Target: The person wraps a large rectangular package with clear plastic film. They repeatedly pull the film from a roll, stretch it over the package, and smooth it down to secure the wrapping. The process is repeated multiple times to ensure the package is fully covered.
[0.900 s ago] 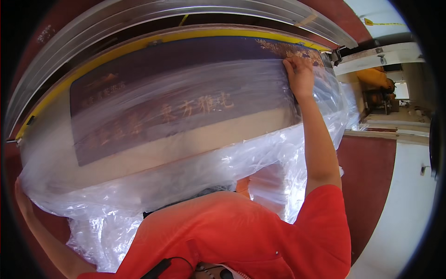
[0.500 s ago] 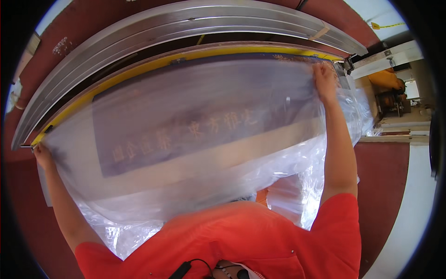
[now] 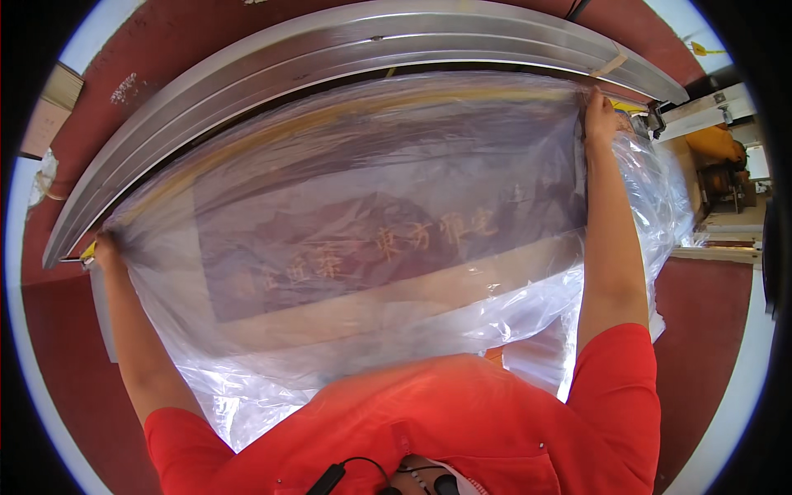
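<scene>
A wide sheet of clear plastic film (image 3: 355, 190) is stretched between my two hands. My left hand (image 3: 106, 247), fingers closed, grips its far left corner beside the end of a yellow strip. At the far right, my right hand (image 3: 601, 122) pinches the other corner near the right end of a metal bar. Through the film shows a dark panel with gold-coloured characters (image 3: 388, 243), and a tan band (image 3: 412, 285) runs along its near side. The film's near part hangs in shiny folds toward my body.
A long curved-looking silver metal bar (image 3: 371, 40) spans the far side, with a dark gap below it. Red-brown surfaces (image 3: 701, 313) lie at both sides. More bunched clear plastic (image 3: 652, 181) sits at the right, next to a pale frame and machinery (image 3: 722, 186).
Both hands have moved slightly farther away, drawing the film over the yellow strip, which was bare before. The film is now sharper and more wrinkled. The whole view has shifted a little.
</scene>
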`<act>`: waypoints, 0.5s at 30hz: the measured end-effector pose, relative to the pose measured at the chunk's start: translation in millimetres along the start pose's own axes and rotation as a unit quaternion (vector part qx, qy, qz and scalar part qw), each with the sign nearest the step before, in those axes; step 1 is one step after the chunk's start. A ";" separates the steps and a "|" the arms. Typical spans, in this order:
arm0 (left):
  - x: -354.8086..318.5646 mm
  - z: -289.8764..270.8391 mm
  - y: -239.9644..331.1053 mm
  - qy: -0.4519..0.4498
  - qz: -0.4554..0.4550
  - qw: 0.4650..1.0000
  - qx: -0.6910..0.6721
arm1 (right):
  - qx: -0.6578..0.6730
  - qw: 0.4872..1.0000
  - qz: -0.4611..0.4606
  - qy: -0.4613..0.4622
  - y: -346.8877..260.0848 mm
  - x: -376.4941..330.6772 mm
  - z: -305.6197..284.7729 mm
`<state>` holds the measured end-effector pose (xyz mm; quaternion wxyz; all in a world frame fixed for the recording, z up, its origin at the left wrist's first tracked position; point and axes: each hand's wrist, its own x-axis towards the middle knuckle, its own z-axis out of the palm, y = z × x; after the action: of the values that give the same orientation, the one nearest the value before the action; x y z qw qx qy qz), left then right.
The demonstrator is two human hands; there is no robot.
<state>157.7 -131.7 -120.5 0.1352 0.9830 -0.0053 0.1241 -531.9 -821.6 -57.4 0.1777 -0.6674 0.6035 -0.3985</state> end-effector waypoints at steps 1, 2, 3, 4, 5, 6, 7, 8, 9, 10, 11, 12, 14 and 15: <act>0.0 1.8 1.1 -0.007 -0.004 1.000 -0.007 | 0.017 1.000 -0.011 0.011 4.2 4.0 -0.7; 2.1 3.2 3.5 -0.014 -0.006 1.000 -0.014 | 0.033 0.999 -0.022 0.022 8.7 5.9 -1.6; 1.9 4.5 0.8 -0.020 -0.010 1.000 -0.022 | 0.025 0.999 -0.018 0.018 7.4 5.2 -0.8; 3.3 6.2 -0.5 -0.026 -0.012 0.999 -0.030 | 0.018 1.000 -0.015 0.015 3.4 4.2 -0.8; 4.9 7.6 -2.4 -0.034 -0.012 0.998 -0.041 | 0.010 1.000 -0.012 0.012 -0.1 3.2 -1.9; 5.4 10.2 -4.9 -0.046 -0.012 0.998 -0.051 | 0.014 1.000 0.000 -0.007 -0.9 3.5 -4.8; 8.5 10.6 -6.8 -0.058 -0.008 0.996 -0.065 | 0.019 0.999 0.012 -0.027 -1.3 3.8 -8.4; 13.4 8.1 -12.9 -0.069 -0.002 0.994 -0.080 | 0.027 0.998 0.022 -0.047 -2.7 4.2 -9.4; 21.6 -3.4 -17.8 -0.088 0.016 0.991 -0.098 | 0.056 0.997 0.019 -0.057 -0.1 4.2 -7.4; 29.2 -21.7 -40.4 -0.111 0.037 0.986 -0.120 | 0.089 0.993 0.011 -0.074 -1.9 3.8 1.2; 31.6 -33.1 -51.6 -0.161 0.025 0.962 -0.219 | 0.116 0.990 0.004 -0.086 -3.0 2.6 4.8; 22.3 -31.6 -39.4 -0.229 -0.091 0.851 -0.464 | 0.115 0.986 -0.006 -0.121 -6.0 -0.7 -0.7; -18.5 -17.1 27.0 -0.220 -0.143 0.815 -0.517 | 0.107 0.978 -0.021 -0.177 -13.6 -5.5 -26.7; -21.6 -28.6 23.6 -0.240 -0.127 0.797 -0.539 | 0.061 0.975 -0.021 -0.212 -20.2 -6.1 -25.3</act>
<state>128.8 -147.3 -92.8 0.6522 0.7413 0.0214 -0.1569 -537.0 -805.4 -29.1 0.3331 -0.7372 0.5126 -0.2877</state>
